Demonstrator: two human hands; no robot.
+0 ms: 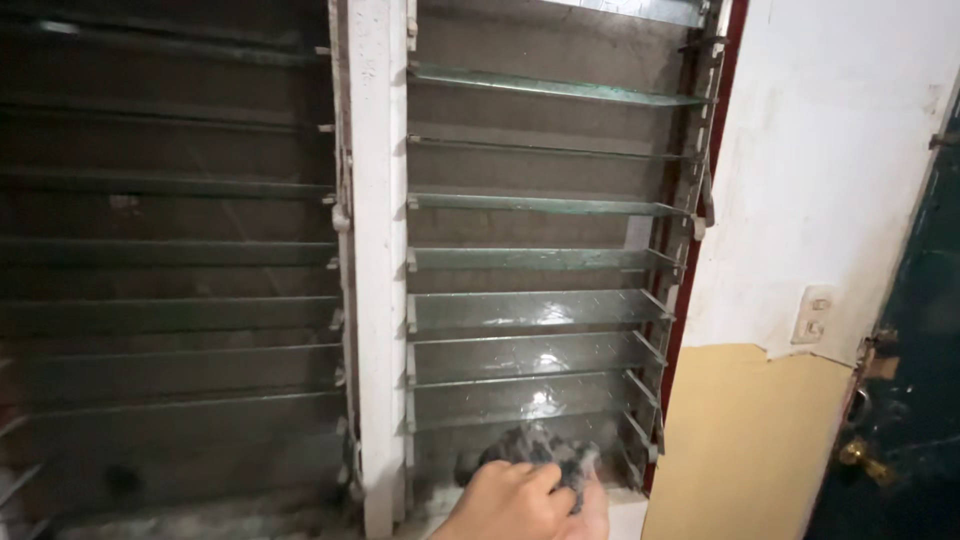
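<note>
- Right hand (520, 500) at bottom centre of view, fingers curled tight round a dark grey cloth (545, 450); knuckles up, wrist cut off by frame edge.
- Left hand not in view.
- Cloth bunched up, sticks out above & to the right of the fingers, pressed against the lowest glass slat (520, 440) of the right louvre window (540, 260).
- Slats just above the cloth look wet/shiny, w/ a bright glare spot near centre; upper slats tilted open, greenish edges showing, dusty.
- Metal slat holders (650, 350) run down the right side of that window, each clipped to a slat end.
- White painted post (380, 260), chipped & grimy, stands just left of the hand, splits the two windows.
- Left louvre window (170, 250) beyond the post, darker, slats dull w/ dust.
- Dark red frame strip (700, 200) on the right edge of the window.
- Wall (830, 180) further right: white on top, yellow-tan below, paint peeling at the join.
- Small white wall switch (815, 315) near that join.
- Dark teal door (920, 330) at far right, brass-coloured handle (855, 452) low down.
</note>
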